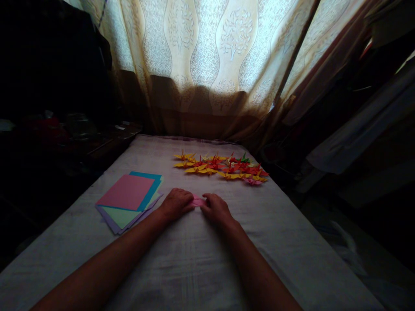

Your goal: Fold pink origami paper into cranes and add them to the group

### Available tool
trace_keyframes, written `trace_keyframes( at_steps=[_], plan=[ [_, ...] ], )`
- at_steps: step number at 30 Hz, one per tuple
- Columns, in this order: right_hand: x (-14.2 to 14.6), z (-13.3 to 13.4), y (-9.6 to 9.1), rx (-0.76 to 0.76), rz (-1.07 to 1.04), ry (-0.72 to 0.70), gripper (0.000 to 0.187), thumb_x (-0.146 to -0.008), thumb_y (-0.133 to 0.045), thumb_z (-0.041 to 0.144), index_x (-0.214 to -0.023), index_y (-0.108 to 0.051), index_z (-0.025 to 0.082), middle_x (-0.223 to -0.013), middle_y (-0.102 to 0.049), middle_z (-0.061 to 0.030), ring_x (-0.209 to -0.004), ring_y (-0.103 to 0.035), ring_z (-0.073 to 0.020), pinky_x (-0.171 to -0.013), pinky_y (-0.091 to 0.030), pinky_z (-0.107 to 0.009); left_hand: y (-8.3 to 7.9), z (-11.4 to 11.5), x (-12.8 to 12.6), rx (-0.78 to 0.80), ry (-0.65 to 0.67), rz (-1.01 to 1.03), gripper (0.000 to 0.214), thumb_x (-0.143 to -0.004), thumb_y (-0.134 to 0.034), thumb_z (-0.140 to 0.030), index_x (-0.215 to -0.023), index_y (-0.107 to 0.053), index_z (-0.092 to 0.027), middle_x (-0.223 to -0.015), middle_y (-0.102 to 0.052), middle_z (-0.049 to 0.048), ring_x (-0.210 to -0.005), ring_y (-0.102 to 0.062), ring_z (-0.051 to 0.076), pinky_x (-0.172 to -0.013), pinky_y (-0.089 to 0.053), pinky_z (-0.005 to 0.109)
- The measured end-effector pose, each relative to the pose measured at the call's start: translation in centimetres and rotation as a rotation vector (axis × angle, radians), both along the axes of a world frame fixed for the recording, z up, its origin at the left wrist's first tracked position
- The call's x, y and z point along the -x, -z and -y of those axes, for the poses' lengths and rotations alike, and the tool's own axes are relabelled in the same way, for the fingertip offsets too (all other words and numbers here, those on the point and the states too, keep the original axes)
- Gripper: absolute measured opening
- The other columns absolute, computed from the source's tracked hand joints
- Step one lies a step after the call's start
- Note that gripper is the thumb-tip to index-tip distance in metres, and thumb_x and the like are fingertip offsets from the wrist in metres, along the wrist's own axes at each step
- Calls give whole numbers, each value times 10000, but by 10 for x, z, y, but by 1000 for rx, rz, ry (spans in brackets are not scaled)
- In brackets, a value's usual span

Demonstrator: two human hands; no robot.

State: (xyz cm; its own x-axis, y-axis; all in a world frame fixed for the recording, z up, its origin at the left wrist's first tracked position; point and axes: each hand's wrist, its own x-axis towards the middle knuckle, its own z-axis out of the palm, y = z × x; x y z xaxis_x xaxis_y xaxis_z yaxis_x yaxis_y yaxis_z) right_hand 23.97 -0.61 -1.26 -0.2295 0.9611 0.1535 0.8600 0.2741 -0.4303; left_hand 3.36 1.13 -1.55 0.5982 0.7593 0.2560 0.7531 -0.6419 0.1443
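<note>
Centrally, a small folded piece of pink paper lies low over the pale cloth-covered surface, held between the person's two hands. The left hand grasps its left end, fingers bent over the paper, and the right hand grasps the right end, its thumb and forefinger nearest the fold; only the middle part of the piece shows between them, so its full shape cannot be told. Both forearms reach in from the lower edge of the view. Just beyond the left hand, toward the left, sits a loose stack of square paper sheets: a pink square sheet on top, a bright blue sheet showing beneath it, then a pale green sheet, with lavender sheets lowest and turned at an angle. Farther off, ahead of the right hand, folded paper cranes stand close together in uneven rows, yellow-orange cranes mostly toward the left and front, red cranes among them, a green crane at the back and a pink crane at the near right edge. Behind the surface hangs a light-filled beige curtain with a tree pattern.
</note>
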Motion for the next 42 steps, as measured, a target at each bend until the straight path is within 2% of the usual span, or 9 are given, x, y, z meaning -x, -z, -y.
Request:
trace_keyframes(
  at_steps=[7,11,17,22,30,33,36,38,42],
  plan=[
    [2,5,3,-26,-80,-53,408,-734,-577,24,-1096,-641,203,-1004,-660,-37,-872,-630,-139,-785,-475,-221,1,5,5,35,14,52,266,-883,-637,-395,-1086,-650,-223,-1125,-701,65,-1043,-629,235,-901,-412,355],
    [4,7,3,-101,-73,-93,208,-846,-561,107,-973,-691,208,-997,-647,-63,-892,-617,-161,-827,-470,-253,4,8,8,43,-1,101,306,-891,-626,-401,-1154,-630,-244,-1180,-691,67,-1103,-607,238,-956,-362,386],
    [-1,4,0,-261,-37,-151,132,-876,-600,213,-880,-728,240,-1113,-680,-89,-1015,-614,-215,-908,-461,-334,9,8,12,57,-3,154,322,-896,-611,-409,-1182,-609,-263,-1202,-685,60,-1139,-583,241,-1015,-262,439],
    [-1,3,2,-179,-228,-142,108,-854,-624,242,-864,-731,249,-1040,-730,-57,-957,-657,-195,-902,-471,-307,5,8,14,70,23,174,259,-964,-492,-407,-1145,-620,-274,-1160,-699,50,-1107,-590,221,-1024,-249,430],
    [2,-2,8,-90,-389,16,245,-860,-501,298,-842,-732,219,-790,-737,-10,-714,-667,-152,-667,-487,-224,-2,4,14,127,11,165,199,-935,-511,-302,-1079,-645,-265,-1060,-719,30,-1026,-618,203,-1084,-213,466],
    [0,-4,2,-75,-411,36,296,-873,-478,352,-807,-723,200,-722,-710,-5,-677,-649,-150,-630,-465,-218,-9,0,9,146,-55,173,211,-944,-467,-271,-1010,-664,-234,-943,-735,34,-900,-644,192,-1010,-328,416],
    [-1,-5,-3,-76,-411,64,343,-897,-445,386,-799,-712,193,-697,-693,-5,-663,-642,-150,-616,-456,-218,-17,-4,4,184,-87,163,223,-935,-456,-276,-925,-671,-217,-847,-732,21,-770,-651,168,-783,-441,286],
    [-1,-5,-6,-81,-396,79,321,-900,-454,374,-808,-707,200,-725,-705,-4,-677,-648,-148,-629,-458,-218,-21,-6,2,206,-112,147,202,-921,-468,-274,-912,-661,-217,-830,-729,13,-734,-656,161,-667,-437,242],
    [3,-4,-4,-80,-319,107,206,-883,-517,313,-864,-708,239,-790,-734,11,-710,-660,-141,-645,-451,-217,-23,-9,-1,209,-192,96,192,-888,-515,-281,-1044,-617,-232,-872,-734,22,-763,-678,182,-640,-436,242]
  ],
)
